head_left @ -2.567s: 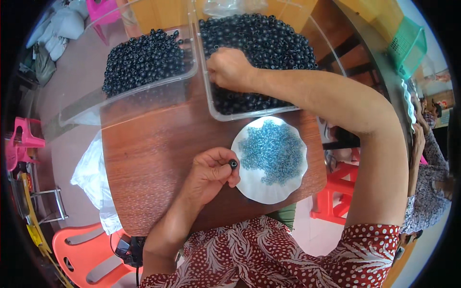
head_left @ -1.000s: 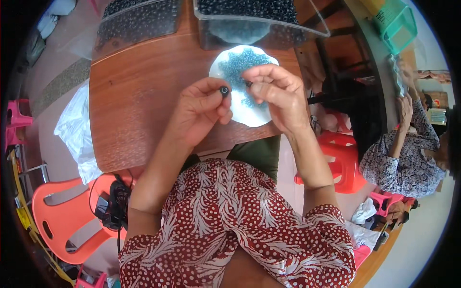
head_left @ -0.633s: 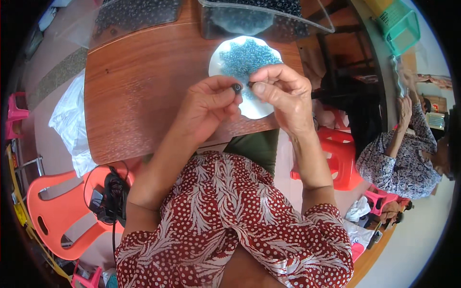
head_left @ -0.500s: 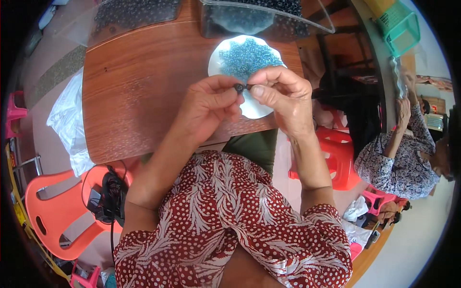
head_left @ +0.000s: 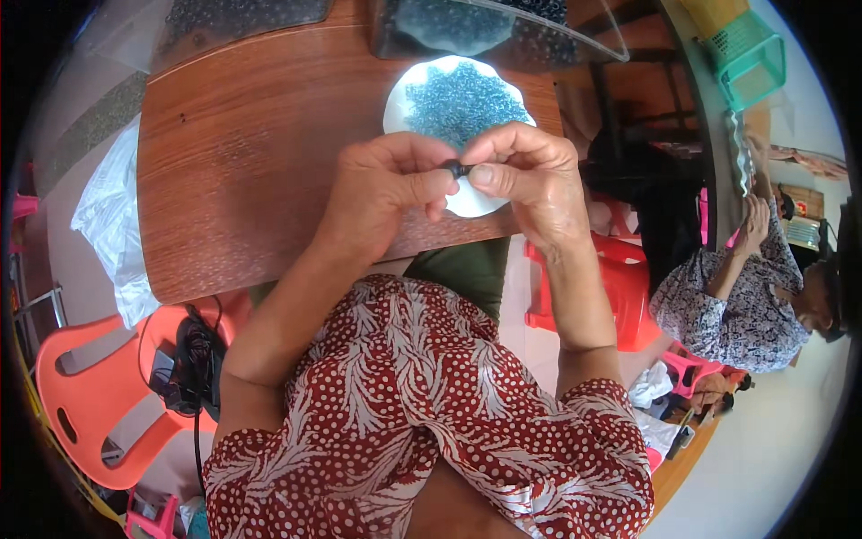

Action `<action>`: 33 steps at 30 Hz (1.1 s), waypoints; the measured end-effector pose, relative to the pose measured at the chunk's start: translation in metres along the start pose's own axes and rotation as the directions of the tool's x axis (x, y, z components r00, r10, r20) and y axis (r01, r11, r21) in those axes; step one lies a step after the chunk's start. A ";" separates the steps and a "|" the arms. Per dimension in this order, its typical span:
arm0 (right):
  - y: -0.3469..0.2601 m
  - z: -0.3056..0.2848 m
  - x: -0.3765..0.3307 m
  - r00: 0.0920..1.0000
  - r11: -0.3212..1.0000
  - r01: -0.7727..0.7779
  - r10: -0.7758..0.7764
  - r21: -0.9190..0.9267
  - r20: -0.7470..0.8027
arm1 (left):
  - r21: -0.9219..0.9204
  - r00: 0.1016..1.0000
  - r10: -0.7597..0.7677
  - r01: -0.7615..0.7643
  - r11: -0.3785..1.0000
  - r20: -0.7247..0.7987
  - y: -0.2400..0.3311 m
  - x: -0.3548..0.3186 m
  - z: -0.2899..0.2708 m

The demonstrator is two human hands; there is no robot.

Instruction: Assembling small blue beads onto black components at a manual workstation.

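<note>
Black and small, a round bead [head_left: 456,168] sits pinched between the thumb tips of the left hand [head_left: 382,193] and the right hand [head_left: 530,175], both pressed together over the near rim of the white scalloped plate [head_left: 467,199] of tiny blue beads [head_left: 462,94]. The hands have drawn closer over the last second (the right one earlier reached into a clear tray [head_left: 503,31] at twelve o'clock), so the joining work looks under way above the wooden table [head_left: 233,153].

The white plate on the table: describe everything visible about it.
The white plate is a small shallow dish with a scalloped rim, plastic or ceramic by its look. It sits flat on the brown wooden table near the far edge, heaped with tiny blue beads. The left hand and right hand, pinching a small black bead between them, cover its near side. Whether they touch it cannot be told.
</note>
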State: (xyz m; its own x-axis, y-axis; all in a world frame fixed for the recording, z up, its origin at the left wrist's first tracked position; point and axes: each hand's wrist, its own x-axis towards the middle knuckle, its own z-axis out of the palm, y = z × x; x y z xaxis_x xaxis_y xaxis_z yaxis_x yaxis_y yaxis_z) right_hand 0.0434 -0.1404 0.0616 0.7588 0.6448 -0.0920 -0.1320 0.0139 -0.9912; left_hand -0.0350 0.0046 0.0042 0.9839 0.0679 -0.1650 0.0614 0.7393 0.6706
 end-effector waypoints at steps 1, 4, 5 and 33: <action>-0.003 0.000 0.000 0.998 0.998 -0.059 0.058 0.020 0.012 | 0.023 1.000 0.022 -0.023 0.999 0.017 -0.001 0.000 -0.001; -0.005 -0.003 0.003 0.988 0.986 -0.155 0.154 0.058 0.030 | 0.036 0.999 0.028 -0.030 0.999 0.033 -0.002 0.000 -0.002; -0.005 -0.003 0.003 0.982 0.979 -0.189 0.187 0.078 0.037 | 0.033 0.999 0.028 -0.029 0.999 0.033 -0.003 0.000 -0.002; 0.003 -0.002 0.021 0.918 0.924 -0.378 0.366 0.059 0.155 | -0.012 0.997 -0.003 0.004 1.000 0.077 -0.003 0.010 -0.017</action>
State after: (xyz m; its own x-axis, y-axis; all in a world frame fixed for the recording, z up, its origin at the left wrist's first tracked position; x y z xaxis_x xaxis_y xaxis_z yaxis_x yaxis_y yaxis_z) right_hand 0.0603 -0.1280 0.0560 0.5489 0.7157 -0.4319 -0.4465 -0.1858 -0.8753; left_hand -0.0279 0.0145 -0.0117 0.9937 0.0137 -0.1110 0.0636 0.7473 0.6615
